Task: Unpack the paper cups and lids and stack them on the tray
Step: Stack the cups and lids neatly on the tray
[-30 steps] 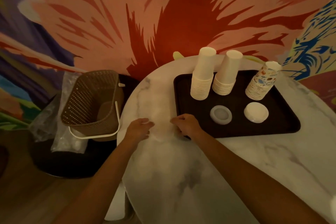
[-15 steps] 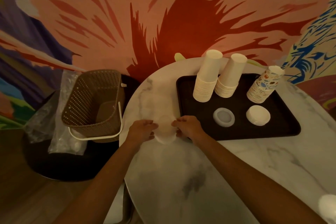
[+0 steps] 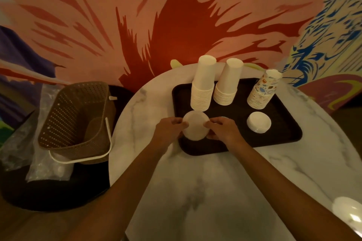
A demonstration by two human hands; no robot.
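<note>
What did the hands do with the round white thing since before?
The left hand and right hand carried the stack of lids off the bare table, right and away, over the near-left corner of the tray, still holding it between them. The three cup stacks, the other lid pile and the basket stayed put.

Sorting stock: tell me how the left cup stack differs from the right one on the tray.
The left stack is plain white; the right stack is colourfully printed. The left stack is taller than the right stack. Both stand rim-down on the tray.
</note>
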